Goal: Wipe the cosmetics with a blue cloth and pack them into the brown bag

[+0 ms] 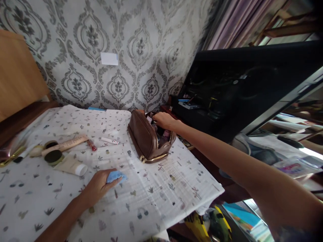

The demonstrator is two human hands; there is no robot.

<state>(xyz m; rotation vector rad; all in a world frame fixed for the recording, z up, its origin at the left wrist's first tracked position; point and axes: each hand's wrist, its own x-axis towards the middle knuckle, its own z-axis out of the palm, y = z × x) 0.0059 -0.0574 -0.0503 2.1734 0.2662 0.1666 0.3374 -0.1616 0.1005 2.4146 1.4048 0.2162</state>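
Observation:
My left hand (101, 184) is closed around a folded light-blue cloth (116, 176), just above the patterned sheet. A brown toiletry bag (143, 136) with gold zips stands unzipped at the sheet's right side. My right hand (164, 120) reaches over the bag's opening, its fingers curled down into it. Whatever those fingertips grip is hidden. Several small items show inside the bag, among them a pinkish bottle (165, 134). To the left lie a cream tube (72, 165), a long beige tube (67, 145), a dark round lid (54, 157), a small red tube (91, 145) and a white pen-like stick (110, 140).
The white printed sheet (151, 198) covers the surface. A shiny pouch (11, 151) rests at the left edge, near a wooden cabinet (20, 74). A large black screen panel (227, 87) leans at right. Yellow-and-black items (196, 228) sit below the sheet's front edge.

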